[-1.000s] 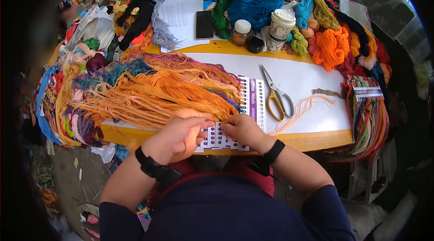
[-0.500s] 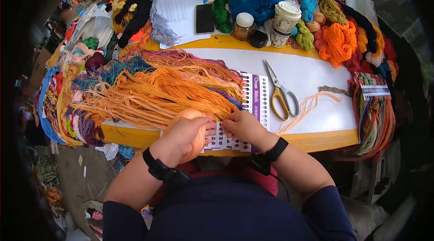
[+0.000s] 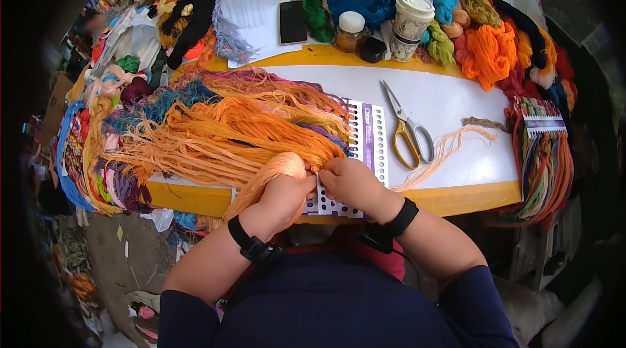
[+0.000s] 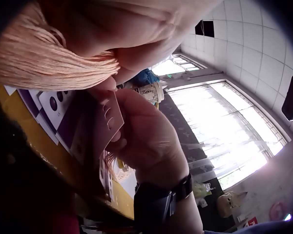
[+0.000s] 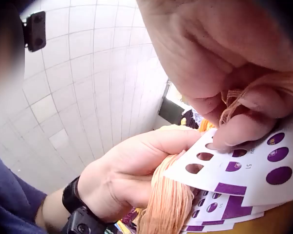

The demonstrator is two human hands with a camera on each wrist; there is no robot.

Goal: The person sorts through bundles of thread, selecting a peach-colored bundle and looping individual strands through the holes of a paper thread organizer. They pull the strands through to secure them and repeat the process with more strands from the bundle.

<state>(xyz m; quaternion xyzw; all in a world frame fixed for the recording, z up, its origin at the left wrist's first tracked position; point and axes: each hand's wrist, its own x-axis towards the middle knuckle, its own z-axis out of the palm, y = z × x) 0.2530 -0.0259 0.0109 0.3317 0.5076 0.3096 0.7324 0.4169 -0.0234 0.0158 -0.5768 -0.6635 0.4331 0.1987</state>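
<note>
A peach thread bundle [image 3: 277,175] hangs over the left hand [image 3: 285,199], which pinches the edge of a white card with punched holes [image 5: 219,168]. In the right wrist view the right hand [image 5: 229,63] curls its fingers round a few peach strands [image 5: 234,100] at the holes of that card. Both hands meet at the table's front edge; in the left wrist view the right hand [image 4: 146,131] is on the far side of the card. More purple-and-white cards [image 3: 368,146] lie under and beside the hands. Orange threads [image 3: 241,126] spread out to the left.
Scissors [image 3: 407,133] lie on the white board [image 3: 456,165], right of the cards, near loose peach strands [image 3: 443,152]. Along the back stand a phone [image 3: 293,22], a jar [image 3: 351,30] and a paper cup [image 3: 412,18] among yarn heaps. A threaded card [image 3: 544,125] hangs at the right edge.
The left hand has turned over and moved slightly right, with its fingers now against the card near the right hand. The peach bundle has swung up over the back of that hand.
</note>
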